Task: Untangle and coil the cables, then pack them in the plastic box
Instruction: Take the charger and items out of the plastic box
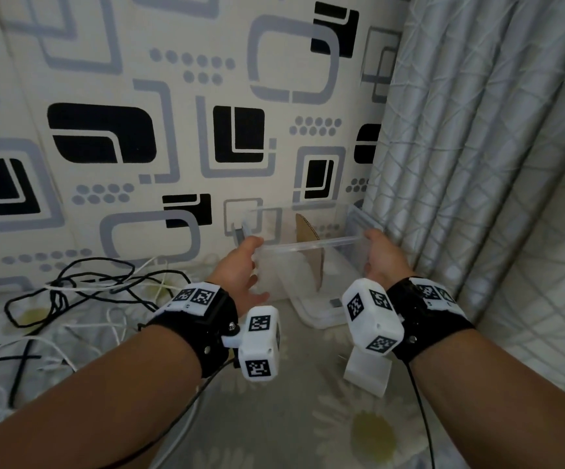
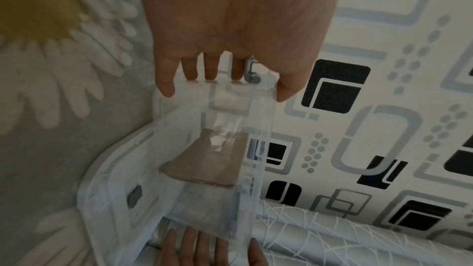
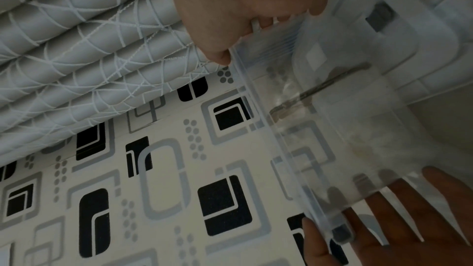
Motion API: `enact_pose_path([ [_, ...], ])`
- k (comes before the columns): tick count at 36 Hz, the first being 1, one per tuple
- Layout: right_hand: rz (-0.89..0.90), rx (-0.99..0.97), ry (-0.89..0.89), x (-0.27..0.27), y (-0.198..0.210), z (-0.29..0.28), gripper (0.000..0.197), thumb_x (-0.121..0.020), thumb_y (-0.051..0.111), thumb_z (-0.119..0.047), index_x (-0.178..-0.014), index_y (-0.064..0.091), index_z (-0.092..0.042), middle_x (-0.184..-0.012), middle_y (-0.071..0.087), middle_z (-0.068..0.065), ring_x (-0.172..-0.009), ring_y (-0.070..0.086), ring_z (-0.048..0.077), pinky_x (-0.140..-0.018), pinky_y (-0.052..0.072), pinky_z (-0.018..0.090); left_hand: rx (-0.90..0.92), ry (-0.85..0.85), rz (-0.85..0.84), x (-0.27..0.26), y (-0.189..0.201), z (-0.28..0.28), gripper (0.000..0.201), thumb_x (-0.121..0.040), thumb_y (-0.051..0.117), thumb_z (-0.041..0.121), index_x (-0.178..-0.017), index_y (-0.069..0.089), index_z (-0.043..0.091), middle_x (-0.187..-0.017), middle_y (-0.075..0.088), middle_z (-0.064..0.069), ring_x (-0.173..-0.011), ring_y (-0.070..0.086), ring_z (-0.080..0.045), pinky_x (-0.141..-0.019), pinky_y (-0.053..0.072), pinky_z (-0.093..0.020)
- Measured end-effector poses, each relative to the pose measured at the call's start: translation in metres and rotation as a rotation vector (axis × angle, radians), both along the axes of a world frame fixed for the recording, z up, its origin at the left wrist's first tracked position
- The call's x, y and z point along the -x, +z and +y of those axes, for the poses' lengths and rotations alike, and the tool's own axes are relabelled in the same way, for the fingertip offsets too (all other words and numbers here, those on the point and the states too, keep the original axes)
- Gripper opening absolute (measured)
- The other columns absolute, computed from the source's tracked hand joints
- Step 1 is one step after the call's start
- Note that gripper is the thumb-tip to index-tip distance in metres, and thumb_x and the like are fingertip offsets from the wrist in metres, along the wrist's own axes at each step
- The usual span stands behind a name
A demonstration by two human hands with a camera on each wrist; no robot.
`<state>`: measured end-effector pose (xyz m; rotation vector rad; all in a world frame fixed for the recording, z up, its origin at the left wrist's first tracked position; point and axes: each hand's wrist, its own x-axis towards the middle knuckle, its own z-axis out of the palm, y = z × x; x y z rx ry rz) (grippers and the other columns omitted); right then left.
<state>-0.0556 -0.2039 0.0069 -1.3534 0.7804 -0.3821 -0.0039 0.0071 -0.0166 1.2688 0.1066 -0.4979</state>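
Observation:
A clear plastic box (image 1: 308,247) is held up between my two hands near the wall, with a brown cardboard piece (image 1: 311,252) standing inside it. My left hand (image 1: 240,269) grips the box's left end, thumb on the rim and fingers spread on the wall (image 2: 225,80). My right hand (image 1: 380,262) grips the right end, thumb at the rim (image 3: 245,39). The box's white lid (image 1: 321,309) lies flat on the bed beneath it. A tangle of black and white cables (image 1: 88,286) sprawls on the bed to the left, apart from both hands.
A patterned wall (image 1: 172,130) stands right behind the box. A grey curtain (image 1: 460,130) hangs close on the right. The bed sheet (image 1: 308,418) with daisy print stretches toward me below my forearms.

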Motion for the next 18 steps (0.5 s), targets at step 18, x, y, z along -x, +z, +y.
enact_pose_path([
  [18, -0.02, -0.064, 0.136, -0.003, 0.011, 0.083, 0.023, -0.095, 0.054, -0.035, -0.103, 0.05, -0.013, -0.083, 0.048, 0.001, -0.071, 0.043, 0.014, -0.092, 0.043, 0.039, -0.058, 0.163, -0.002, 0.003, 0.003, 0.073, 0.02, -0.087, 0.057, 0.042, -0.093, 0.058, 0.023, -0.106, 0.06, -0.005, -0.103, 0.055, -0.025, -0.082, 0.045, -0.038],
])
